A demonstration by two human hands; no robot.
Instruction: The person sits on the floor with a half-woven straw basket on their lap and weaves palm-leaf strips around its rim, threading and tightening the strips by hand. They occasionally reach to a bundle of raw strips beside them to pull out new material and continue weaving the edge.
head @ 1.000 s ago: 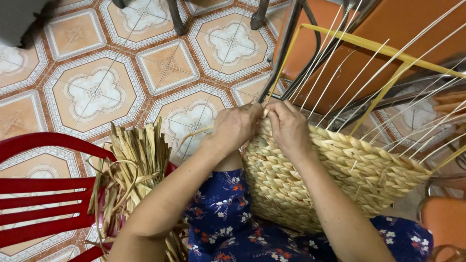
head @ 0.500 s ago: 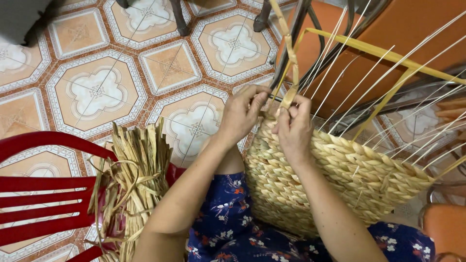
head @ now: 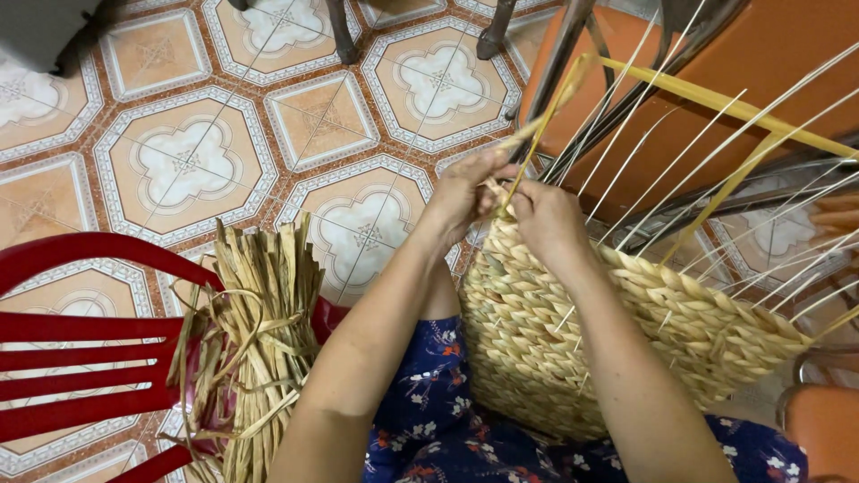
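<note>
A half-woven straw basket point(head: 573, 340) rests on my lap, with thin pale spokes point(head: 680, 152) sticking up from its rim. My left hand point(head: 465, 192) and my right hand point(head: 546, 219) meet at the rim's far-left corner. Both pinch a yellow-green straw strand point(head: 546, 112) that rises up and away between them. The fingertips are partly hidden behind each other.
A bundle of dried straw strips point(head: 255, 331) leans on a red plastic chair point(head: 80, 358) at my left. Orange chair seats with dark metal legs point(head: 761, 72) stand ahead on the right. Patterned floor tiles point(head: 188, 161) lie beyond.
Both hands have drawn the strand upward and tightened at the rim corner. The view has shifted slightly, so the basket sits lower in frame.
</note>
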